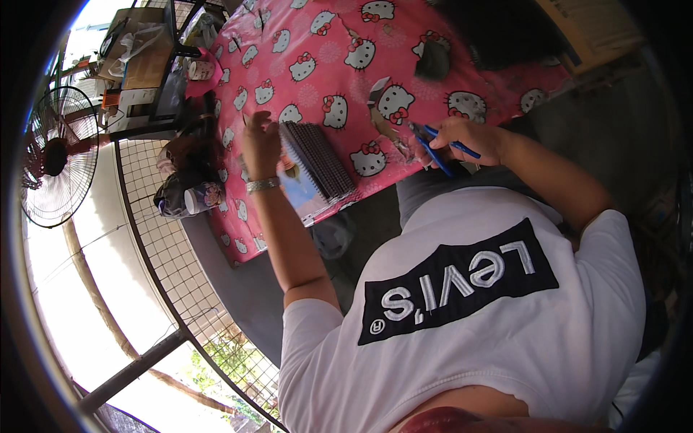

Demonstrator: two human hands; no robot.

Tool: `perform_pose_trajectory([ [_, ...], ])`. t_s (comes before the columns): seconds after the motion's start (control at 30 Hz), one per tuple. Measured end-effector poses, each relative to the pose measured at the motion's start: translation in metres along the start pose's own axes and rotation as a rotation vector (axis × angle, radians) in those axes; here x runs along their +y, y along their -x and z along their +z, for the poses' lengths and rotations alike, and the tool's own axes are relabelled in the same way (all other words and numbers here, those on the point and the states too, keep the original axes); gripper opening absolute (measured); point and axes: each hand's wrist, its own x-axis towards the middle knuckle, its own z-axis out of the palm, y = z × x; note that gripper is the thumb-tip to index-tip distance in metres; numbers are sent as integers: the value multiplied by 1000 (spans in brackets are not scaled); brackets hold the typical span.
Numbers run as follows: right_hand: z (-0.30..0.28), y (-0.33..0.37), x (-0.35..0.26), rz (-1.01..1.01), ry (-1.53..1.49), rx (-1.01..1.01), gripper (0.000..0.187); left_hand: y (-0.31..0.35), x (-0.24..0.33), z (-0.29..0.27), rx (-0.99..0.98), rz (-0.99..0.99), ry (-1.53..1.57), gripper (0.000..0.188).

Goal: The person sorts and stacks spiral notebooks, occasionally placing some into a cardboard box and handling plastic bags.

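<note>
Holding the blue-handled pliers point(438, 160), the right hand point(475, 138) sits near the front edge of the pink, cat-patterned tabletop point(390, 66), its grip closed around the tool while the two handles stand apart. The stack of spiral-bound notebooks point(321, 162) lies between the hands at the same edge, pale blue cover showing on its left part. By its far left corner is the left hand point(261, 144), fingers curled; whether that grip pinches something thin or touches a cover, I cannot tell.

As for progress — a judgement only — the rows of dark loops suggest the notebooks are largely bound, yet the wire ends are too small to show which have been worked and which are left. The pliers' tips are apart from the stack.

Around them, torn scraps point(386, 119) lie just beside the pliers, between tool and far side, and could get in the way. A dark green object point(433, 60) rests farther back, near a cardboard box point(595, 32); a standing fan point(61, 155) is well off to the left.
</note>
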Motion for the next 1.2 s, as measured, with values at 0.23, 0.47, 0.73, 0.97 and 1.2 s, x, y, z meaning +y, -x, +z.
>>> perform_pose_trajectory([
  [0.23, -20, 4, -13, 58, 5, 248, 51, 98, -53, 43, -3, -368, -149, 59],
  [0.47, 3, -48, -9, -47, 800, 129, 52, 136, -29, 58, 6, -622, -70, 69],
  [0.73, 48, -110, 15, -221, 1043, -144, 27, 142, -23, 61, 56, -693, -101, 68],
  [0.97, 79, -167, 74, -344, 1107, -223, 33, 143, -31, 64, 94, -626, -115, 69],
  [1.2, 57, -164, 44, -572, 1510, -82, 36, 146, -31, 64, 108, -635, -111, 66],
])
